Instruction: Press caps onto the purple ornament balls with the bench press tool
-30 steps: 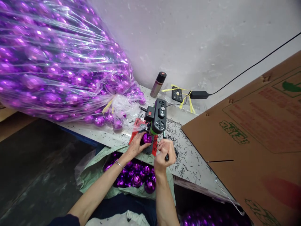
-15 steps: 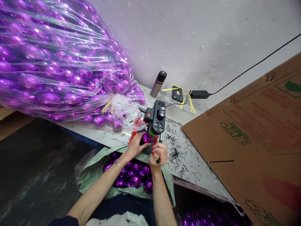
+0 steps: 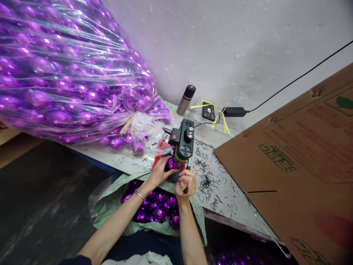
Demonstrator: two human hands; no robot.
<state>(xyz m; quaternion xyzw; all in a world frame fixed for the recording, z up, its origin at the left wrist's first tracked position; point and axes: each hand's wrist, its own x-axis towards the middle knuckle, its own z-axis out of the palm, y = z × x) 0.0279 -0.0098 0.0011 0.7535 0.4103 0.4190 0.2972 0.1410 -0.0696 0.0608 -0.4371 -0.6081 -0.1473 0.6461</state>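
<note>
Purple faceted shiny ball (image 3: 173,163) sits under the black machine with a green band (image 3: 185,139), your left hand (image 3: 160,170) curled around its left side, thumb and fingers touching it. To its right, your right hand (image 3: 185,183) is closed around the machine's black-gripped metal lever (image 3: 188,164), above the white table strewn with dark slivers (image 3: 220,184).

Left hand (image 3: 159,173): around purple ball (image 3: 172,163), seven o'clock of black machine (image 3: 185,141)
Right hand (image 3: 186,182): grips lever (image 3: 188,163)
Cardboard box (image 3: 298,165): three o'clock
</note>
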